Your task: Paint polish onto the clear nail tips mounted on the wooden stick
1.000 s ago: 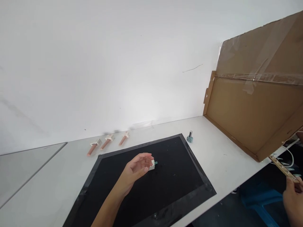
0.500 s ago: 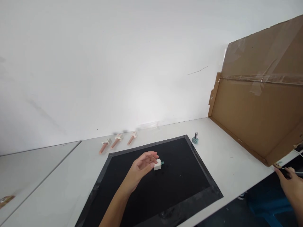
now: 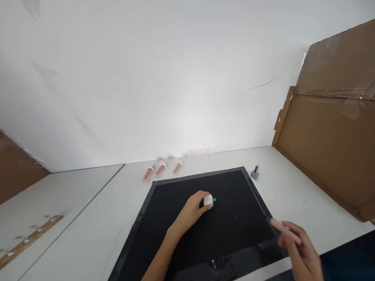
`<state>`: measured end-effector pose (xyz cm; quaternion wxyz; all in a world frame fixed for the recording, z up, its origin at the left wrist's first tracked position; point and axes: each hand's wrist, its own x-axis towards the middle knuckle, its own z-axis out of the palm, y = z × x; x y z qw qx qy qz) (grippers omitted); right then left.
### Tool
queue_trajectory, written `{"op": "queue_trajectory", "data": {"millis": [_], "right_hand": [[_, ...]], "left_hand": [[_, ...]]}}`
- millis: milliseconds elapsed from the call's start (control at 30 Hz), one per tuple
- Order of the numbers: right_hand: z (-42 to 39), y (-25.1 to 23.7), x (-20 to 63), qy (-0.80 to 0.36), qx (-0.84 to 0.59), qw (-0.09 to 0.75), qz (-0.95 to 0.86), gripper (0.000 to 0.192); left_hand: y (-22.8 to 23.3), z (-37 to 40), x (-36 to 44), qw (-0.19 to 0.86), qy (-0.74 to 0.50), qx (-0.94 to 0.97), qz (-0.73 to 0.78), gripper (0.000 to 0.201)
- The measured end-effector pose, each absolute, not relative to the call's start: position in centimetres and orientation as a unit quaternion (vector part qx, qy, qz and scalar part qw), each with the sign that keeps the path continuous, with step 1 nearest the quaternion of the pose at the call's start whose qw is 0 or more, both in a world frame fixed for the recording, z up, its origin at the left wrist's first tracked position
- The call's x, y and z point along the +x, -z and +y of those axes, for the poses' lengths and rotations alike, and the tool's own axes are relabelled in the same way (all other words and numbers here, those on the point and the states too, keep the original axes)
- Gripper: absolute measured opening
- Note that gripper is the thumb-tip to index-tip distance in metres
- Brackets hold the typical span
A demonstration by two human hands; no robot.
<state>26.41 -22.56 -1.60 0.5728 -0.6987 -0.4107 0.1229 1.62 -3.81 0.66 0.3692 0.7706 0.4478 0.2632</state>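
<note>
On the black mat (image 3: 234, 234), my left hand (image 3: 191, 208) is closed around a small white block (image 3: 208, 200). A short teal peg (image 3: 215, 199) sticks out of the block's right side. My right hand (image 3: 301, 246) is in the air over the mat's front right corner. Its fingers grip a slim pink stick (image 3: 285, 231) with a dark, blurred tip pointing up and left toward the block. The stick and the block are well apart.
Behind the mat lie three white blocks with pink sticks (image 3: 161, 168). A teal nail polish bottle (image 3: 255, 173) with a silver cap stands right of the mat. An open cardboard box (image 3: 328, 136) occupies the right side. A wooden strip with metal pieces (image 3: 35, 236) lies at left.
My right hand has come in from the far right edge and now shows a pink stick. My left hand has closed on the white block. The view has shifted left.
</note>
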Motion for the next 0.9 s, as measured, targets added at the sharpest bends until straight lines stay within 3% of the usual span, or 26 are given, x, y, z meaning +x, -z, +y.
{"op": "queue_trajectory", "data": {"millis": [233, 600, 900], "right_hand": [[-13.3, -4.6, 20.2, -0.248, -0.574, 0.528, -0.575, 0.031], [-10.4, -5.8, 19.7, -0.316, -0.556, 0.428, -0.639, 0.024], [-9.4, -5.8, 20.1, -0.315, -0.558, 0.419, -0.643, 0.02]], "left_hand": [[-3.3, -4.0, 0.9, 0.433, -0.311, 0.748, 0.396, 0.022], [-3.7, -3.5, 0.4, 0.464, -0.339, 0.719, 0.391, 0.023], [-3.6, -3.3, 0.5, 0.465, -0.344, 0.714, 0.394, 0.022]]}}
